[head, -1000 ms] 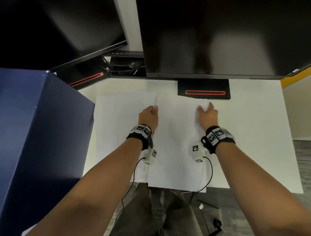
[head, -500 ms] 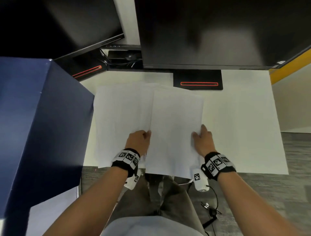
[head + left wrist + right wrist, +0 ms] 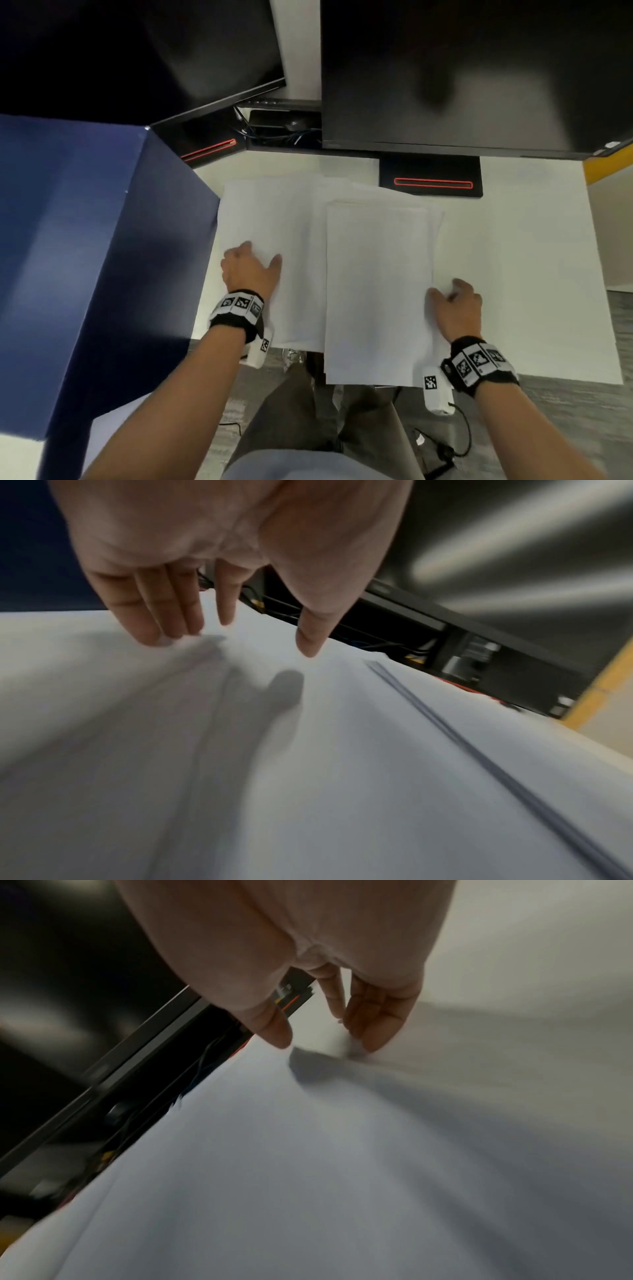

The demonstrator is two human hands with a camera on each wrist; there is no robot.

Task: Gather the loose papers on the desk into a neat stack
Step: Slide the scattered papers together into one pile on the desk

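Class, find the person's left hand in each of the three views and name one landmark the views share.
Head: left hand left of centre, on the left-hand sheets.
Left wrist: it fills the top, fingertips on paper.
Right wrist: not in it.
Shared landmark: the monitor's red-lined base, dark at right in the left wrist view, upper centre in the right.

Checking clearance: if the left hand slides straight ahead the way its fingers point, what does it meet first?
Only more loose paper ahead of the left hand; past the sheets, probably the left monitor's base.
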